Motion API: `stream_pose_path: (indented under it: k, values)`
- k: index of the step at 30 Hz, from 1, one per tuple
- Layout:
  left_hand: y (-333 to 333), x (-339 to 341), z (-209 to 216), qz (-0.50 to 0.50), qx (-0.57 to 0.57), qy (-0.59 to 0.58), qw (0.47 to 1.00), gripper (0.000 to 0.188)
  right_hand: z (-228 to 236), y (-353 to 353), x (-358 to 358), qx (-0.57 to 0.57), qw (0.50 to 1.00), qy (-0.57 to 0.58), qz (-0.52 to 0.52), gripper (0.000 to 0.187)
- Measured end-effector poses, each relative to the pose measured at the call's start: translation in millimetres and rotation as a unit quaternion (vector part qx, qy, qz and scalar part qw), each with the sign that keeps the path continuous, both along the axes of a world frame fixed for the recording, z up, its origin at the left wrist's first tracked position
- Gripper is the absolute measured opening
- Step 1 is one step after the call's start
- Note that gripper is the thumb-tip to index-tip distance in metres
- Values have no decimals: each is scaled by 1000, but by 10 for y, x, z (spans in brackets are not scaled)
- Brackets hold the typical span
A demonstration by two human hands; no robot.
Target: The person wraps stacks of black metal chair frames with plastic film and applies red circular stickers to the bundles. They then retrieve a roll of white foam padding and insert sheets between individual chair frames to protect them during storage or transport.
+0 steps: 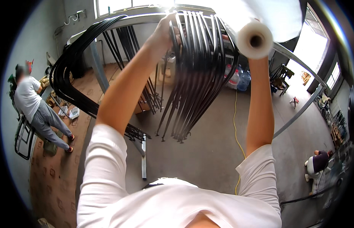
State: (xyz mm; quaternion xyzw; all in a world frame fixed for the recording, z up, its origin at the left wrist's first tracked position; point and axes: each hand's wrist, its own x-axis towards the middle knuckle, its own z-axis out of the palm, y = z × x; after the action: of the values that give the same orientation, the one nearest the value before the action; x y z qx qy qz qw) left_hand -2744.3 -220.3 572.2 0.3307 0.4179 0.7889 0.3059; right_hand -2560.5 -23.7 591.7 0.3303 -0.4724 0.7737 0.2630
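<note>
A bundle of curved black rods (198, 72), with hooked lower ends, hangs from a metal rail ahead of me. At the bundle's left edge, my left hand (165, 34) is raised, its fingers closed around the outermost rods near the rail; the hand is slightly blurred. My right hand, mostly hidden by a roll of clear plastic film (245, 41), holds that roll up at the bundle's right, its hollow core facing me. From the roll a wide pale sheet of film (276, 19) seems to spread up and back, partly washed out by glare.
More black rods (64, 68) hang over the grey metal frame (96, 62) at left. A yellow cable (235, 121) crosses the floor. Water bottles (243, 80) stand beyond the rack. One person (30, 95) stands far left; another (319, 161) bends at far right.
</note>
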Motion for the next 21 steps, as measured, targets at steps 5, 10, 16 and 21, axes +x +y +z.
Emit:
stream_pose_path:
  k: [5, 10, 16, 21]
  values:
    - [240, -528, 230, -7, -32, 108, 994, 47, 246, -144, -467, 16, 999, -8, -32, 53]
    - [735, -296, 238, -56, -8, 129, 990, 38, 241, -134, -549, 37, 997, -28, -55, 48]
    - [386, 103, 43, -4, 55, 186, 981, 28, 87, -532, -417, 38, 933, -93, -345, 35]
    - [-126, 1073, -412, 44, 104, 237, 965, 28, -192, -401, 12, 3, 967, -22, -254, 35]
